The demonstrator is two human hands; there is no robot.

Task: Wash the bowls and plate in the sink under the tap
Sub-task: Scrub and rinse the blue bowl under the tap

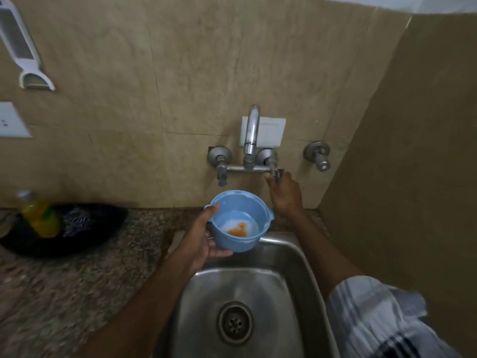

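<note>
My left hand (200, 237) holds a light blue bowl (241, 219) by its side, thumb on the rim, over the back edge of the steel sink (291, 257). An orange stain and some whitish liquid lie in the bowl's bottom. The bowl sits below the chrome tap (251, 130); no water stream shows. My right hand (285, 189) reaches up and grips the tap's right handle (276, 173).
A second handle (222, 174) hangs at the tap's left, and a separate valve (318, 156) sticks out of the wall at the right. On the granite counter (77, 280) lies a black pan (67, 228) with a yellow bottle (38, 215). The drain (235, 322) is bare.
</note>
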